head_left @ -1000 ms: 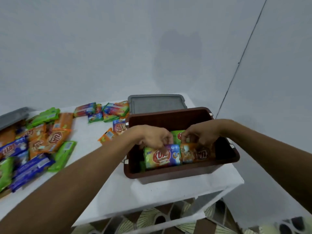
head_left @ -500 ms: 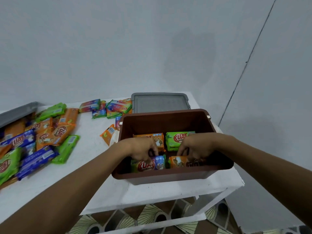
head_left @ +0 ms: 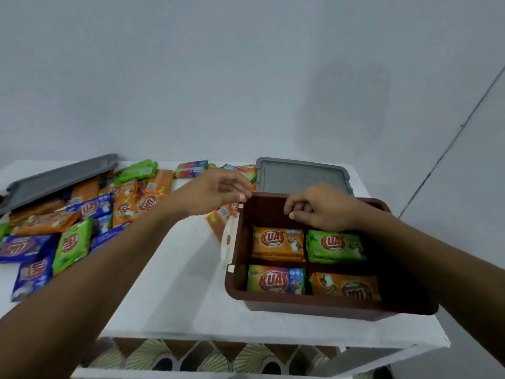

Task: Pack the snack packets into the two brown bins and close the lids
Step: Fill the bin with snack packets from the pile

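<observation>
A brown bin point(head_left: 306, 306) stands at the table's right end with several snack packets flat on its floor: an orange one point(head_left: 278, 243) and a green one point(head_left: 335, 247) at the back, a multicoloured one point(head_left: 276, 280) and another orange one point(head_left: 345, 288) in front. My left hand point(head_left: 216, 192) hovers just left of the bin's back corner, fingers apart and empty. My right hand point(head_left: 319, 209) hangs over the back of the bin, fingers curled, holding nothing. A grey lid point(head_left: 302, 175) lies behind the bin.
A heap of loose snack packets point(head_left: 73, 214) in orange, blue and green covers the left of the white table point(head_left: 177, 283). A second grey lid point(head_left: 57, 179) leans at the far left. The table's front edge is close, with patterned floor point(head_left: 207, 359) below. A plain wall stands behind.
Both hands have let go of the packets in the bin's front row and risen out of the bin. The left hand has moved left past the rim; the two front packets now lie flat.
</observation>
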